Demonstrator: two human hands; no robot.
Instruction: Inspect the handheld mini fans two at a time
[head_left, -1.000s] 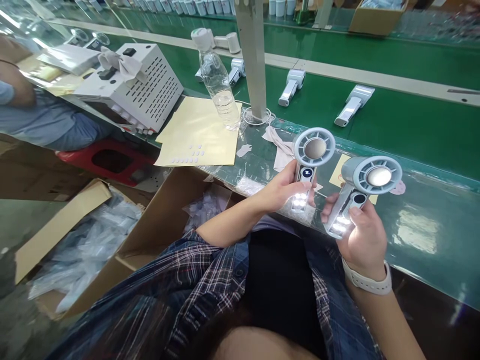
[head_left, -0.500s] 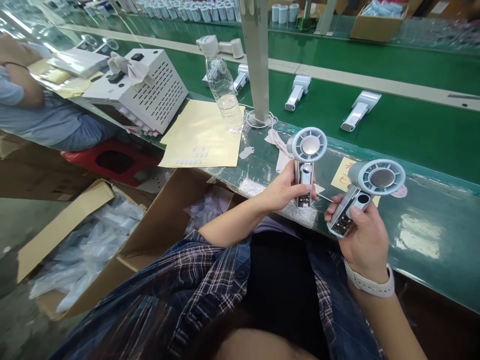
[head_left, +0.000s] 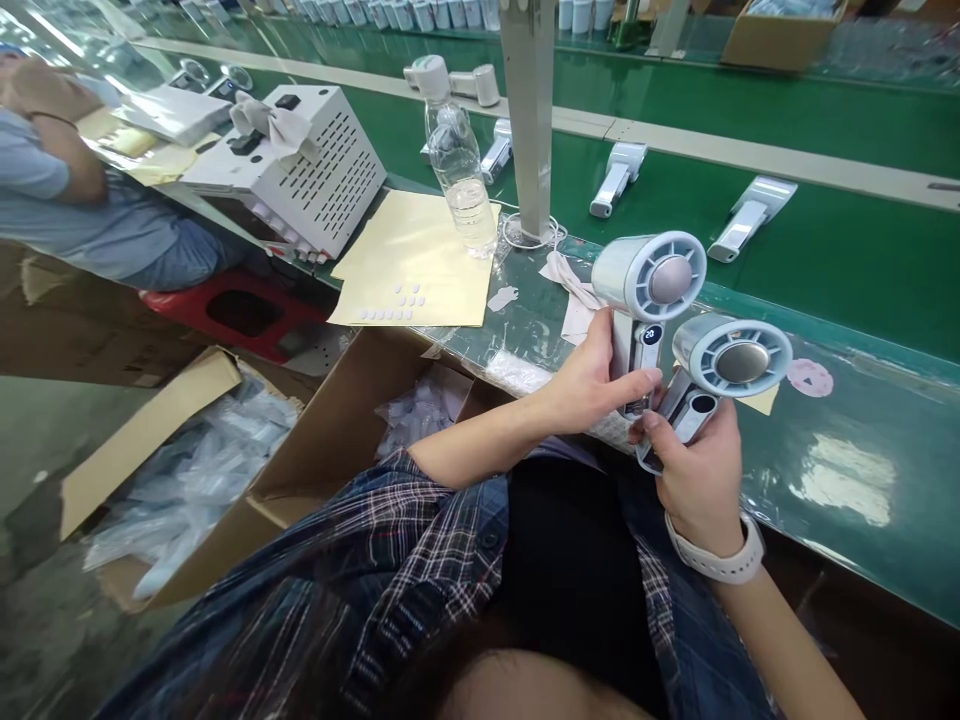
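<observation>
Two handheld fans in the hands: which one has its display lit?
The fan in the left hand, the upper fan: its round handle display glows with digits. The right hand holds the lower fan, display dark.

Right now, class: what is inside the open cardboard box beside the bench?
The cardboard box holds clear plastic bags, heaped loosely. What the bags contain, and the box's bottom beneath them, cannot be seen.

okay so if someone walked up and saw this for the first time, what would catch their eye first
Most likely the two handheld fans held side by side at the bench edge: the left hand grips the left fan, the right hand grips the right fan. Behind them, more fans lie in a row on the green conveyor belt, and a water bottle stands on yellow sheets.
</observation>
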